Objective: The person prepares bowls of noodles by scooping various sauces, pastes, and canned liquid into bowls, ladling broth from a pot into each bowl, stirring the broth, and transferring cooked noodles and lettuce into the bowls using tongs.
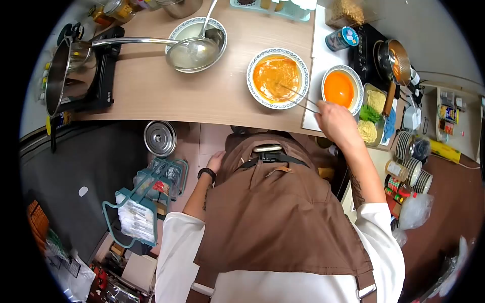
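Note:
My right hand is closed around a pair of chopsticks, whose tips dip into an orange-yellow, streaky mixture. That mixture fills part of a white patterned bowl near the table's front edge. Just beyond my right hand stands a second patterned bowl with smooth orange liquid, like beaten egg. Down beside the brown apron hangs my left hand, holding nothing, its fingers loosely extended and partly hidden by the cloth.
A mesh strainer and a ladle rest at a bowl on the table's left half. At far left, a pot sits on a stove. Noodles and greens lie right, near a small pan.

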Demonstrator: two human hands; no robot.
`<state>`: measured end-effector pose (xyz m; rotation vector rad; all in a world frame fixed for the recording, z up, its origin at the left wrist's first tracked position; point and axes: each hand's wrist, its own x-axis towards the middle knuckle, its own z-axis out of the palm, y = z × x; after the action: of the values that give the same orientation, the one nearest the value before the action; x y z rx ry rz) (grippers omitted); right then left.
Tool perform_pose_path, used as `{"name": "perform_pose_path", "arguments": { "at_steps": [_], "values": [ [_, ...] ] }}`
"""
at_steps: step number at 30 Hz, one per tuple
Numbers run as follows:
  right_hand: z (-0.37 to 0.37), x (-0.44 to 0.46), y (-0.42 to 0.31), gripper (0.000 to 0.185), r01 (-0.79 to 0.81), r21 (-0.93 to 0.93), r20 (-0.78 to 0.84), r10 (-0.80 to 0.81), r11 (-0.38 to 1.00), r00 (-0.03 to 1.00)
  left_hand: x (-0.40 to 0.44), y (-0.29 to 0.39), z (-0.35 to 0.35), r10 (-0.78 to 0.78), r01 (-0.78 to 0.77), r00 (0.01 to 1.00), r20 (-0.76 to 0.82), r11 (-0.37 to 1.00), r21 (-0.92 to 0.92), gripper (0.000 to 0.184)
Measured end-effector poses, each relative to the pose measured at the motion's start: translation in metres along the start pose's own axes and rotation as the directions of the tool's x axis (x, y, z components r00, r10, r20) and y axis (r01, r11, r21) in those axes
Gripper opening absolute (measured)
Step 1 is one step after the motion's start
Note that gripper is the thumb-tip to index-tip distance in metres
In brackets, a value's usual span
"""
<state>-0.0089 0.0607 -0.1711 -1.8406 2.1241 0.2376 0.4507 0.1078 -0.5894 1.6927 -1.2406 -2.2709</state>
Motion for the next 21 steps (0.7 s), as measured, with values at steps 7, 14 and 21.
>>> {"name": "perform_pose_path", "arguments": {
  "at_steps": [7,14,21],
  "values": [
    [0.006,-0.005,-0.002,0.02,-0.041,0.003,0.034,0.041,0.999,0.999,-0.024,0.033,0.009,0.018,-0.018,1.0,0.015,1.0,0.0,0.047],
    [0.004,0.008,-0.003,0.019,0.005,0.025,-0.012,-0.005,1.0,1.0,-0.025,0.044,0.009,0.006,-0.006,1.0,-0.01,1.0,-0.002,0.043],
    [0.007,0.0,-0.004,0.02,-0.031,0.007,-0.025,0.031,0.999,0.999,-0.01,0.011,0.001,0.026,-0.026,0.999,-0.023,0.999,0.028,0.043]
  ]
}}
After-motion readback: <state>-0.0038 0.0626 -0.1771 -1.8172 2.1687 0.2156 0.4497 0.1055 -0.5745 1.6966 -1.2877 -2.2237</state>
